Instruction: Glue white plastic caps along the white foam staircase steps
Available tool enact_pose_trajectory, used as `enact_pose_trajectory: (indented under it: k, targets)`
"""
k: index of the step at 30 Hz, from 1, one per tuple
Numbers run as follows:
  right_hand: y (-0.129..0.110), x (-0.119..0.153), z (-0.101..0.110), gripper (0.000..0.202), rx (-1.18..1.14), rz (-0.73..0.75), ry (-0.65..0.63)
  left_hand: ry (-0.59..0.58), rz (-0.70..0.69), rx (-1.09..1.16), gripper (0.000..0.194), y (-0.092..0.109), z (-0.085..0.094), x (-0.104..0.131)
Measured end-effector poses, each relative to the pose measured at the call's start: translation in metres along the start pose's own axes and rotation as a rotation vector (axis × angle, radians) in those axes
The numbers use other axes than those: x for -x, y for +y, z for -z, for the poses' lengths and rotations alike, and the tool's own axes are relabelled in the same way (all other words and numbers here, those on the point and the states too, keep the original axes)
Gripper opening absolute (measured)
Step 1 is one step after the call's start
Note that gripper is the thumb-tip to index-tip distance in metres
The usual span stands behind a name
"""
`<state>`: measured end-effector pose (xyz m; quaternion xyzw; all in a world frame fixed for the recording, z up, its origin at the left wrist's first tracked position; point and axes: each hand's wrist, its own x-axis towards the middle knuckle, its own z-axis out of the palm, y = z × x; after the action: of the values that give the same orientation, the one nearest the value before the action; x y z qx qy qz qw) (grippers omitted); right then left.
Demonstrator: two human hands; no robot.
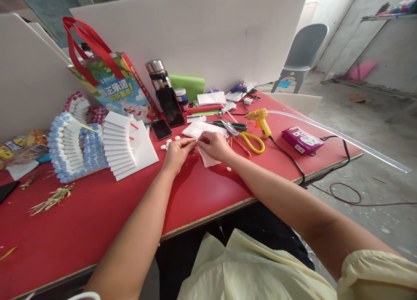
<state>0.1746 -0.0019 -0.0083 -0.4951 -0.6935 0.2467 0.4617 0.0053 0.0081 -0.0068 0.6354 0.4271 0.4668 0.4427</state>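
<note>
The 2 hands [178, 155] [213, 145] pinch a tiny, unclear piece [196, 141]; the capped flask [158, 75] and jar [181, 97] hide their contents.

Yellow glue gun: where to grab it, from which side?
Grip the yellow glue gun by its handle, probably from the near right with the right hand: the handle slants toward the near right, while the nozzle points left. The black cord leaves the handle's end, so stay above it.
</note>
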Motion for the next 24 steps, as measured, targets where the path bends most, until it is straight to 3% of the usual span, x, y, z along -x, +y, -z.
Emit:
enact_pose_trajectory:
  k: [8,10,14,16,19,24]
  targets:
    - [-0.007,-0.001,0.006,0.013,0.029,-0.053,-0.004,0.008,-0.217,-0.225,0.019,0.009,-0.002,0.001]
    - [-0.010,-0.004,0.011,0.021,-0.160,-0.185,-0.059,0.026,-0.198,-0.163,0.020,0.010,-0.003,0.002]
    - [-0.012,-0.009,0.024,0.038,-0.852,-0.638,-0.401,0.022,-0.142,-0.029,0.023,0.011,-0.005,0.002]
    - [-0.010,-0.010,0.027,0.040,-1.001,-0.737,-0.518,0.018,-0.141,-0.017,0.023,0.011,-0.005,0.002]
    - [-0.008,-0.009,0.029,0.033,-1.065,-0.752,-0.537,0.026,-0.142,-0.020,0.022,0.011,-0.005,0.002]
    - [-0.009,-0.005,0.027,0.020,-1.049,-0.657,-0.482,0.023,-0.138,-0.051,0.021,0.008,-0.005,0.001]
